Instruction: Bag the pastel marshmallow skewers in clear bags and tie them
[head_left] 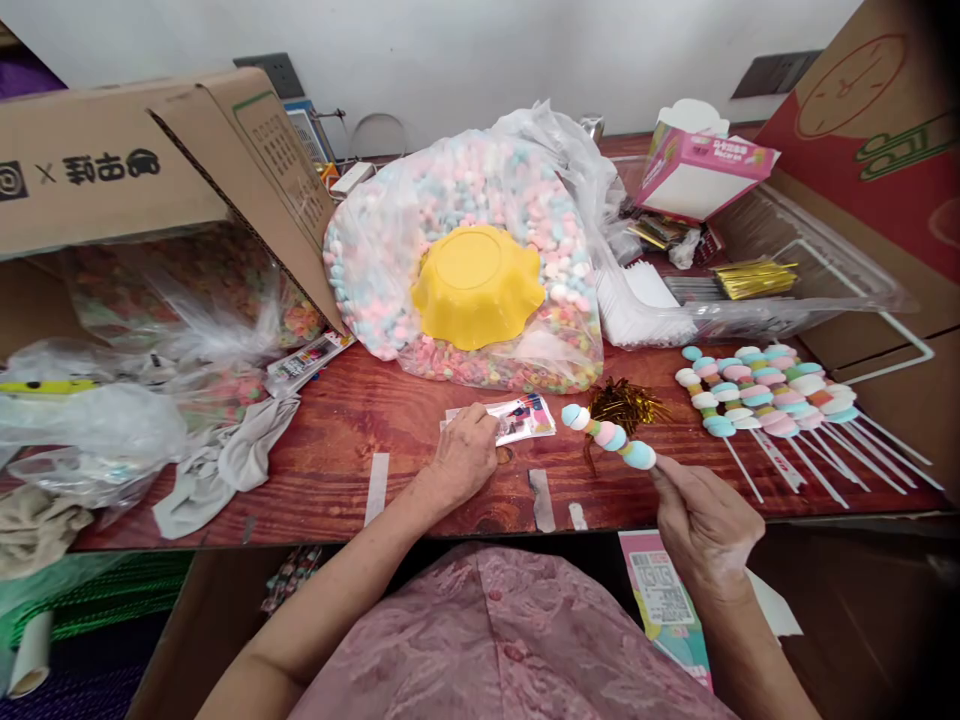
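Note:
My right hand (705, 515) is closed around the lower end of a marshmallow skewer (615, 438), which slants up to the left. Blue, white and pink marshmallows are threaded on it, with small yellowish-green pieces between them. My left hand (469, 455) rests on printed clear plastic bags (525, 418) lying flat on the table, its bent fingers pinching at their left part. Just behind the skewer lies a bunch of gold tinsel ties (626, 403). Several finished skewers (772, 390) lie side by side on the right, their white sticks pointing towards me.
A big bag of marshmallows (375, 230) stands at the back with a yellow scalloped bowl (480, 285) upside down on it. A clear plastic bin (810, 320) holds sticks and gold ties. On the left are a cardboard box (97, 170) and grey cloth (225, 460).

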